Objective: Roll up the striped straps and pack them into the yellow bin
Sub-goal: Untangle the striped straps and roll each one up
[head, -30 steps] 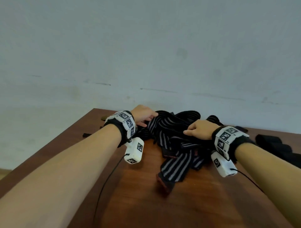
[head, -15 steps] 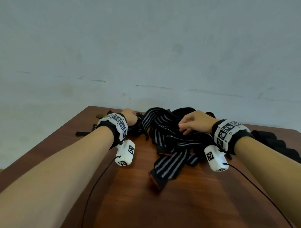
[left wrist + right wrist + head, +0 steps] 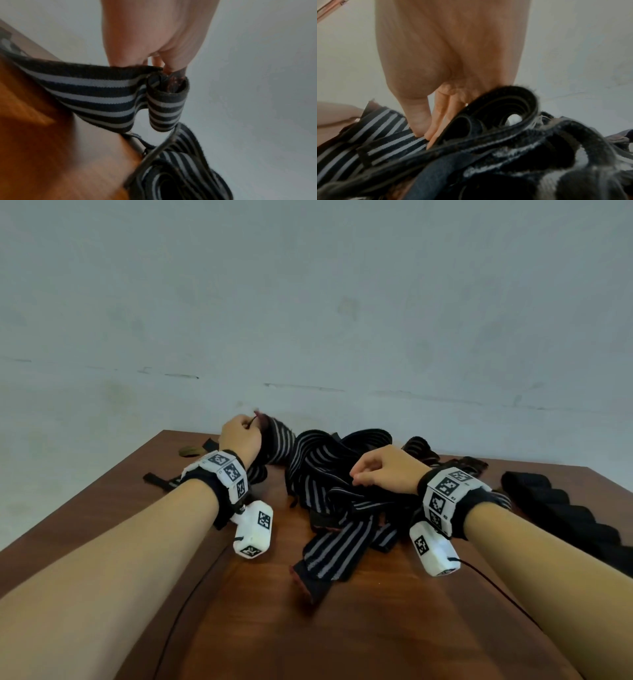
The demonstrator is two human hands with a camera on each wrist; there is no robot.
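Note:
A tangled heap of black-and-grey striped straps (image 3: 329, 484) lies on the brown table (image 3: 308, 618) near its far edge. My left hand (image 3: 241, 434) is raised at the heap's left end and pinches one strap's end (image 3: 120, 97), which folds over just below the fingers (image 3: 171, 66) and hangs down to the heap. My right hand (image 3: 380, 470) rests on the heap's middle with curled fingers; in the right wrist view its thumb and fingers (image 3: 435, 121) pinch a striped strap (image 3: 390, 143) beside a coiled black loop (image 3: 505, 108). No yellow bin is in view.
A row of rolled black straps (image 3: 565, 508) lies along the table's right side. A small olive item (image 3: 190, 451) and a loose strap piece (image 3: 161, 481) sit at the far left corner. A plain wall stands behind the table. Wrist camera cables trail over the near table.
My left hand has taken hold of a strap end at the heap's left and lifted it off the table. My right hand has stayed on the heap, fingers curling in.

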